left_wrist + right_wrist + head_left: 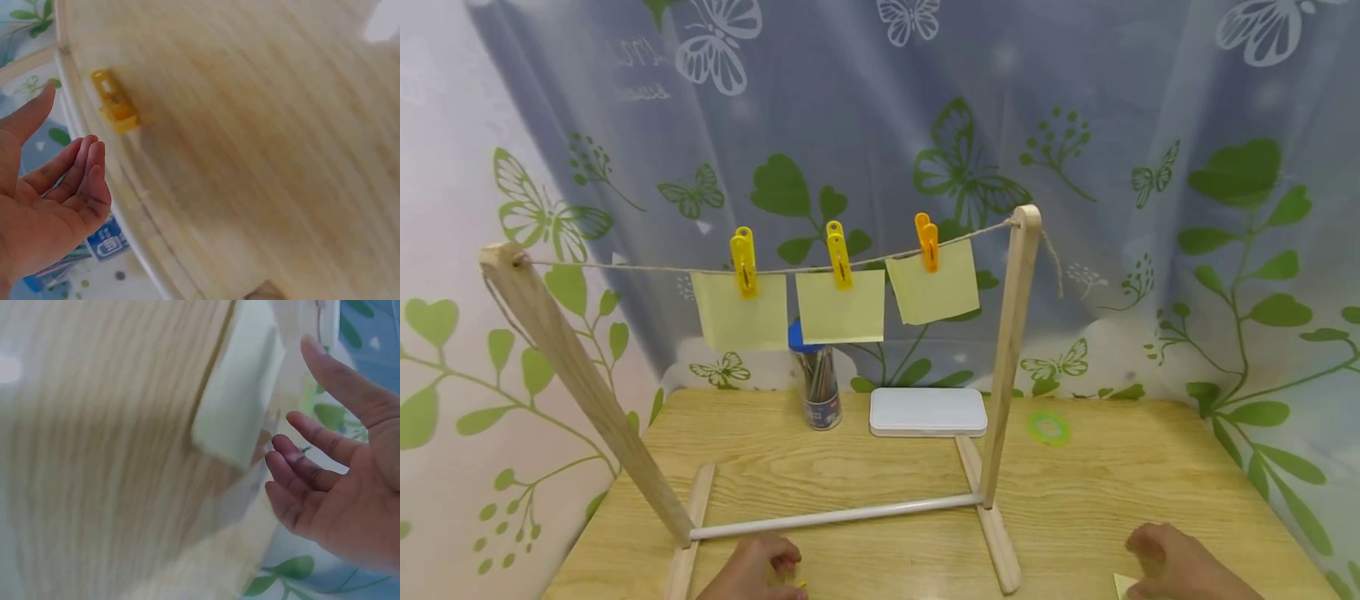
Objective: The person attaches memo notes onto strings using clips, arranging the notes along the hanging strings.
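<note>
My left hand (751, 571) is low in the head view, by the near side of the wooden frame. In the left wrist view its fingers are loosely bent and hold nothing. Just beyond them a yellow clothes peg (116, 105) lies on the table. At the lower right, my right hand (1183, 568) hovers beside a pale yellow paper note (240, 387). Its fingers are spread and appear apart from the note in the right wrist view. Three more notes hang on a string (617, 266), held by two yellow pegs (744, 262) and an orange peg (928, 242).
The string runs between two wooden posts (1013, 350), joined below by a white rod (842, 517). Behind stand a blue-lidded pencil jar (822, 392) and a white case (928, 412). A green tape ring (1033, 425) lies right of the frame. A patterned curtain (865, 100) backs the table.
</note>
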Tool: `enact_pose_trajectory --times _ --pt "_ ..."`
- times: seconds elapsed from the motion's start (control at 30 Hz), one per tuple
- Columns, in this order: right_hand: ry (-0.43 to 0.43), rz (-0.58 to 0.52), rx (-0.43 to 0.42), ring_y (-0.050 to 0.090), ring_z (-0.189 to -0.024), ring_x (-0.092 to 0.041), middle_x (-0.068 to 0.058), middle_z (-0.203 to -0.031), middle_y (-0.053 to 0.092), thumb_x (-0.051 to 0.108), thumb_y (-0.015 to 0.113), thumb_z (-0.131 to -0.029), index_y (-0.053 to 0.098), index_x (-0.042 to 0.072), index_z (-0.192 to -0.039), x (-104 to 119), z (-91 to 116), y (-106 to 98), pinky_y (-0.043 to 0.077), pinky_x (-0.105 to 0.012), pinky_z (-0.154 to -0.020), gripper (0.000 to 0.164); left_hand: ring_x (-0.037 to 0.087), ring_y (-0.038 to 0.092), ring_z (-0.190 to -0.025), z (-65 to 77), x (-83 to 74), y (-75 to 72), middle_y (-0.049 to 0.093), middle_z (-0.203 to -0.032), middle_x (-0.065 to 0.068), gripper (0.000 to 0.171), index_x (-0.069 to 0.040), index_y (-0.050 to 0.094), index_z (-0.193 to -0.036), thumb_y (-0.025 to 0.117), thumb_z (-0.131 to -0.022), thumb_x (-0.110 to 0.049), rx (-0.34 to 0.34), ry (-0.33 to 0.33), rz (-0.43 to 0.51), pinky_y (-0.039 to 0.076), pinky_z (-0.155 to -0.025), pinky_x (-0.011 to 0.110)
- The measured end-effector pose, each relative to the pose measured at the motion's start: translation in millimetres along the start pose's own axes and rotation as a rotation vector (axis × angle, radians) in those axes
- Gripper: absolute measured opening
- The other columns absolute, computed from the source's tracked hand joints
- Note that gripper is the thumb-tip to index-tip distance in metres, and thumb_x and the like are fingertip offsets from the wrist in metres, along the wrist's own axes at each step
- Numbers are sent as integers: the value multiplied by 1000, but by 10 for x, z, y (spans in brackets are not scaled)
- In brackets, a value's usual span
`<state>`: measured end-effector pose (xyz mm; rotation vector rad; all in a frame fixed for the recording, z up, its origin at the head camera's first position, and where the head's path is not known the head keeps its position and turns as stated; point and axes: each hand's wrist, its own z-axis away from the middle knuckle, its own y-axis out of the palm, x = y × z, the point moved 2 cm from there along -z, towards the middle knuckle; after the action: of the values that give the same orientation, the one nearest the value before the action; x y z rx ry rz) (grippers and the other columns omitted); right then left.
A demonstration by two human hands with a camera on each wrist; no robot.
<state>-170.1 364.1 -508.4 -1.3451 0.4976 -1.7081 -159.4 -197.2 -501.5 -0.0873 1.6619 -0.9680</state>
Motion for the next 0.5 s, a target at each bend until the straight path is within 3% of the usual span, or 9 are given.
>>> enact_pose_trajectory --times 0.13,0.23,0.3,0.5 --pt "42 33 27 57 -100 -36 -12 -107 59 32 83 -71 56 0 -108 -131 16 -9 46 -55 -86 56 -5 51 -68 -21 109 88 62 -76 2 24 5 64 -87 77 -77 -12 32 12 6 48 -61 19" --pt "62 30 34 57 -101 -39 -13 -107 60 31 82 -71 56 0 -106 -164 26 1 45 -56 -86 54 -7 46 -65 -24 150 135 58 -72 -3 18 2 63 -82 76 -76 -10 31 -51 13 44 -57 17" --pt "99 10 33 57 -100 -37 -11 -107 60 33 84 -69 55 2 -106 -161 35 15 46 -55 -85 56 -7 44 -63 -24 159 152 56 -70 -5 17 0 63 -81 76 -75 -10 21 -84 11 41 -56 17" --pt "98 62 3 58 -88 -24 -3 -95 61 28 85 -68 56 4 -100 -95 42 48 49 -44 -76 50 -6 42 -61 -33 138 185 55 -65 -2 11 0 61 -76 72 -75 -3 16 -66 -4 40 -54 17"
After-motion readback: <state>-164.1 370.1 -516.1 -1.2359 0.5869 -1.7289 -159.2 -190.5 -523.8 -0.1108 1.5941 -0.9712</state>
